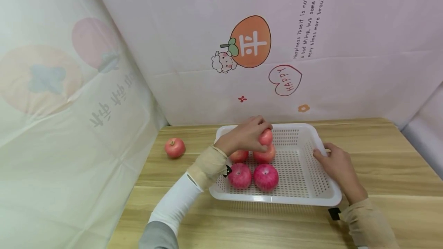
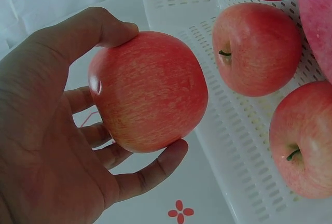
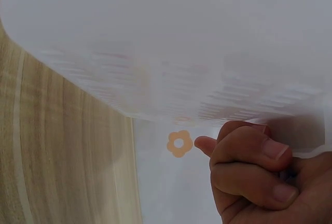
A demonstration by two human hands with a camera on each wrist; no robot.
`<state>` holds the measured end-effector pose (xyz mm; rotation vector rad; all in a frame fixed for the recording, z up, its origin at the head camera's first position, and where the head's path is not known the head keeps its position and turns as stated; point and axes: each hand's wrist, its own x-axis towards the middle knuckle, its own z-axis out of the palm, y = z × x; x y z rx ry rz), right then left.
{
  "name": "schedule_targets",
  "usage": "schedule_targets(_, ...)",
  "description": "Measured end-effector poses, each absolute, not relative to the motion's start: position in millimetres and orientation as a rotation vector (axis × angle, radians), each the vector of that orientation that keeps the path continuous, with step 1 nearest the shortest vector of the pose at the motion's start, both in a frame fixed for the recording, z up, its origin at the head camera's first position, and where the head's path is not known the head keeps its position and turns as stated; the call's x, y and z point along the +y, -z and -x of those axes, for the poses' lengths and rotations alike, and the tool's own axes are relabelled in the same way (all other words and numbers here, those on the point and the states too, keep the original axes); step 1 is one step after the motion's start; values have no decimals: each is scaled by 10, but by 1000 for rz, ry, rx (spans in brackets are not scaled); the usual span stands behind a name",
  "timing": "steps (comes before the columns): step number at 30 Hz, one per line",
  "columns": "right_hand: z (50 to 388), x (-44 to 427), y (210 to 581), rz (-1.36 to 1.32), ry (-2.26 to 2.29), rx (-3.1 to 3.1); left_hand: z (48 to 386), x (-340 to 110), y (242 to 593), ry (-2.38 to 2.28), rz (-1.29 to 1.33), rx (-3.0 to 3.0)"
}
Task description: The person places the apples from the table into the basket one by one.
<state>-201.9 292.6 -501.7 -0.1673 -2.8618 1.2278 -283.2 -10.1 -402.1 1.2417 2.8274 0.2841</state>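
Observation:
My left hand (image 1: 246, 136) holds a red apple (image 1: 265, 136) over the back left part of a white plastic basket (image 1: 242, 196). In the left wrist view the thumb lies on one side of this apple (image 2: 150, 92) and the fingers on the other. Below it in the basket sit two red apples, one partly hidden by the hand (image 1: 264, 155), and two darker pink apples (image 1: 266, 177) nearer the front. My right hand (image 1: 337, 164) grips the basket's right rim, thumb on top; the right wrist view shows its fingers (image 3: 249, 149) curled beneath the rim.
Another red apple (image 1: 174, 148) rests on the wooden table (image 1: 194, 222) to the left of the basket. Printed cloth (image 1: 194, 95) hangs behind the table and along its left side. The basket's right half shows bare perforated floor.

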Motion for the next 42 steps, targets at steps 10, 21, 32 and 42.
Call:
schedule_targets(10,2014,2927,5029,146,-1219,-2860,2869,63,4039,-198,-1248,2820)
schedule_targets(21,2008,2923,5031,143,-1206,-2846,2879,256,4069,-128,-1283,2814)
schedule_targets(32,2022,2932,5032,142,-1215,-2843,2892,347,4108,-100,-1285,2794)
schedule_targets(42,2024,2932,5020,159,-1200,-2854,2926,453,4150,-101,-1315,2794)
